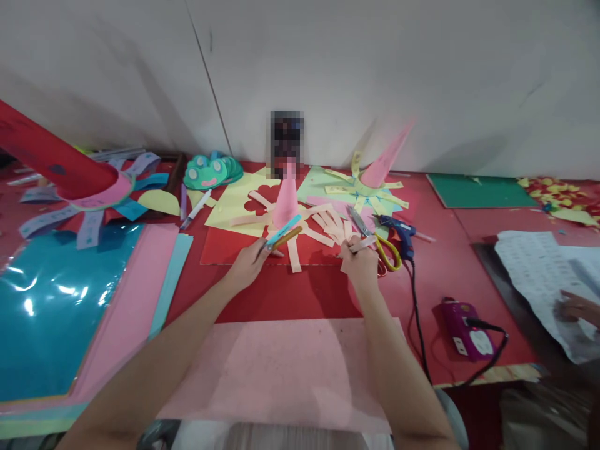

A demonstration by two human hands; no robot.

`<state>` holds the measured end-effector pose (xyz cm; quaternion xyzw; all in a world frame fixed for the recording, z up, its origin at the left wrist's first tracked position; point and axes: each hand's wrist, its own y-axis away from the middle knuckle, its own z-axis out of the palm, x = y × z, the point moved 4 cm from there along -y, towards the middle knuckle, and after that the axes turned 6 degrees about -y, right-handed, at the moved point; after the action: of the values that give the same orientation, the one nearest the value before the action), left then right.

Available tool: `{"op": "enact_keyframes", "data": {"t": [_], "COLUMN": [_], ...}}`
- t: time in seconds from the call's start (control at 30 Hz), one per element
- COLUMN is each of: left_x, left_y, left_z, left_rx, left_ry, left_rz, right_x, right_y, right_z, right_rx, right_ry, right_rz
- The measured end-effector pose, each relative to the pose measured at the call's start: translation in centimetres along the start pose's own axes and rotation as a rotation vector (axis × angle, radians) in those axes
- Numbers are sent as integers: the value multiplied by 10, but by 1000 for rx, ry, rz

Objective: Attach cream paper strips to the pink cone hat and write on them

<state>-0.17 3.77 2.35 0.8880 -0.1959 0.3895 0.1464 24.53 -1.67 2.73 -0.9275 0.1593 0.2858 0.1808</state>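
Note:
My left hand [248, 264] is closed around a slim light-blue pen-like stick [287, 229] and a brown stick [287, 239]; their exact kind is unclear. In front of it stands a pink paper cone [285, 203] with pale paper strips fanning out from its base. My right hand [360, 262] is closed on a white pen-like marker [363, 244], beside a fan of loose pale pink paper strips [332, 224]. Just right of that hand lie yellow-handled scissors [389, 253] and a blue glue gun [398, 232]. A second pink cone [387, 159] with yellow strips leans farther back.
To the left are a red paper tube [56, 156] with strips, green frog-face cutouts [209, 172] and stacked coloured sheets [70, 300]. A purple power socket box [466, 330] with a cable lies right. Another person's hand [579, 307] touches a printed sheet [539, 269]. A wall stands behind.

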Motion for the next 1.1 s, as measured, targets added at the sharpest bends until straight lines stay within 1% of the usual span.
{"op": "enact_keyframes", "data": {"t": [0.07,0.13,0.2,0.3,0.37,0.43,0.53,0.57,0.7,0.73,0.83,0.87,1.0,1.1], "left_x": [0,-2,-3,-5,-5,-5,-5,-4,-4,-3,-3,-4,-5,-4], "left_y": [0,-1,-1,0,0,0,0,-1,0,0,0,0,-1,-1], "left_z": [0,1,1,2,2,2,2,2,1,1,1,1,2,3], "left_rx": [8,17,19,14,12,10,7,7,5,4,2,3,8,-5], "left_ry": [7,11,10,2,-3,-3,-6,-8,-4,-6,-12,-6,23,32], "left_rz": [7,15,22,33,34,29,19,18,24,23,17,18,33,27], "right_x": [-1,0,3,9,12,11,6,4,3,4,5,6,6,3], "right_y": [1,1,-1,-5,-6,-5,-3,-2,-2,-2,-3,-3,-2,-1], "right_z": [0,-1,-2,-3,-3,-4,-5,-5,-3,-4,-7,-7,-4,-4], "right_rx": [53,77,51,-29,-38,11,86,78,-32,-26,65,70,-13,-14], "right_ry": [25,17,-26,-116,-152,-143,-115,-127,-212,-206,-138,-124,-154,-179], "right_rz": [-32,-42,-23,22,53,54,2,-9,11,16,-9,-22,-15,-16]}}
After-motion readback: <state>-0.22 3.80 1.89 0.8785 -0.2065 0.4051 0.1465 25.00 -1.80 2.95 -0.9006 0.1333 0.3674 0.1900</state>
